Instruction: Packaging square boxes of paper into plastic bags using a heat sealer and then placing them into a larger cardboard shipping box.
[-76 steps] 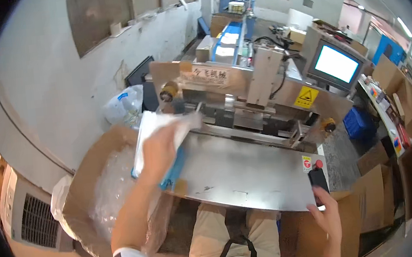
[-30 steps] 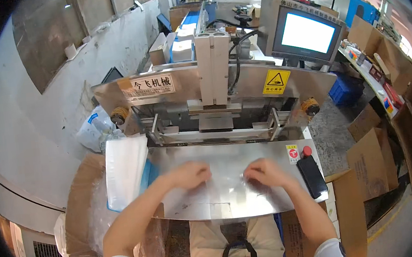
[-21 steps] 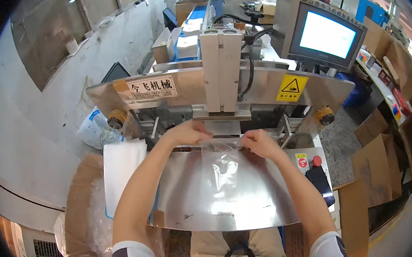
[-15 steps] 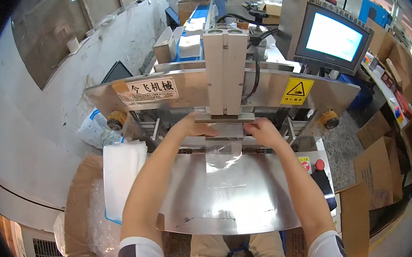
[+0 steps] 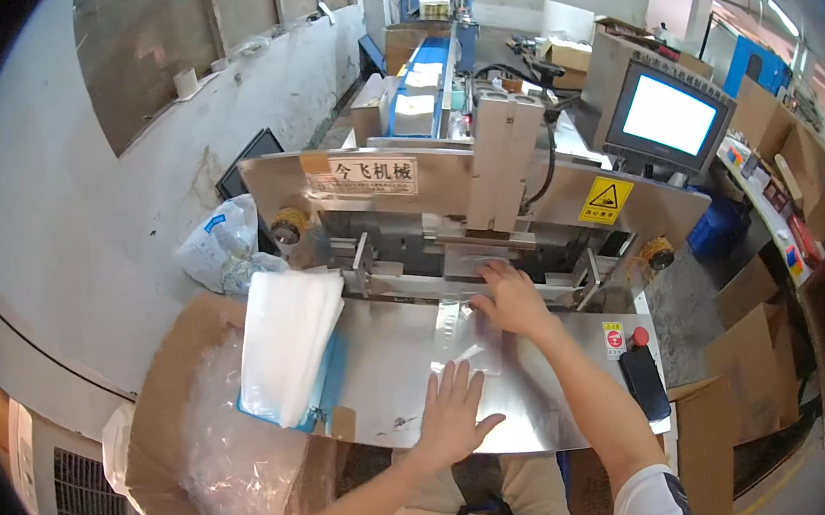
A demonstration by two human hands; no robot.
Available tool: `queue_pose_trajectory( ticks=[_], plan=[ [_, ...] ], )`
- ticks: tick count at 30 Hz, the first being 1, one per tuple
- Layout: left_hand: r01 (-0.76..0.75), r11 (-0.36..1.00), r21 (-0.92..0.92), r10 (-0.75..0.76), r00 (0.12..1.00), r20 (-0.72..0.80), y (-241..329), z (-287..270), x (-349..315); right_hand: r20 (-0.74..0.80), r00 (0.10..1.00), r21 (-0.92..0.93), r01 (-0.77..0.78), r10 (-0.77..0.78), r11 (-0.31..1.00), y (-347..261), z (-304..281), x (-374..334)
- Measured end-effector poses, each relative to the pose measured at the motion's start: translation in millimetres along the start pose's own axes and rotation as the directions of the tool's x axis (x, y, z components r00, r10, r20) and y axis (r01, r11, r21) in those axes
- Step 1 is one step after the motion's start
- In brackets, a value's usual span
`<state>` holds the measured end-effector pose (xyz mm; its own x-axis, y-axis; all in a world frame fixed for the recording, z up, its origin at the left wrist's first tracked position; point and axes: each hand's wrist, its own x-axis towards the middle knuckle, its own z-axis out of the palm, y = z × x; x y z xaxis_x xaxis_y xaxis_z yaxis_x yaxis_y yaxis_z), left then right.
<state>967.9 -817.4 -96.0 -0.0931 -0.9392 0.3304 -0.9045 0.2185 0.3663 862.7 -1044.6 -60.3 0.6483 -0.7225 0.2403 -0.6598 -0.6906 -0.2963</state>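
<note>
A clear plastic bag [image 5: 469, 340] lies on the shiny metal worktable [image 5: 382, 346], its far end beneath the upright metal press head [image 5: 504, 172] of the machine. My left hand [image 5: 452, 416] rests with fingers spread at the bag's near end, nothing gripped. Farther up, my right hand [image 5: 514, 299] lies on the bag by the machine's opening, fingers stretched out and thumb apart. To the left, a stack of translucent white plastic bags [image 5: 286, 343] sits in a blue tray [image 5: 323, 382].
A cardboard box [image 5: 157, 455] of crumpled clear film stands at the left. On the table's right are a red button [image 5: 639, 336] and a black phone-like object [image 5: 642, 384]. A lit screen [image 5: 669, 110] and a blue conveyor [image 5: 425, 60] are beyond.
My left hand has come back from the press head to the bag's near end and spread its fingers. My right hand has moved onto the bag. The view has turned slightly.
</note>
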Motion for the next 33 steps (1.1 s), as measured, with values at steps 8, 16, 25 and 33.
queue_pose_trajectory(
  ticks=[8, 16, 25, 33],
  plan=[
    [-0.004, 1.0, -0.024, 0.001, 0.99, -0.142, 7, 5, -17, -0.059, 0.998, -0.012, 0.035, -0.036, 0.999, 12, 6, -4],
    [-0.02, 1.0, -0.014, 0.018, 0.992, -0.121, 7, 5, -14, -0.106, 0.988, 0.05, 0.116, -0.111, 0.992, 13, -1, -2],
    [-0.006, 0.999, -0.042, 0.001, 0.994, -0.111, 6, 8, -14, -0.14, 0.99, 0.046, 0.031, -0.024, 0.998, -1, -15, 5],
    [0.169, 0.953, -0.253, -0.249, 0.911, -0.328, 2, 3, -18, -0.054, 0.994, -0.026, -0.096, 0.094, 0.995, -18, -33, 10]
  ],
)
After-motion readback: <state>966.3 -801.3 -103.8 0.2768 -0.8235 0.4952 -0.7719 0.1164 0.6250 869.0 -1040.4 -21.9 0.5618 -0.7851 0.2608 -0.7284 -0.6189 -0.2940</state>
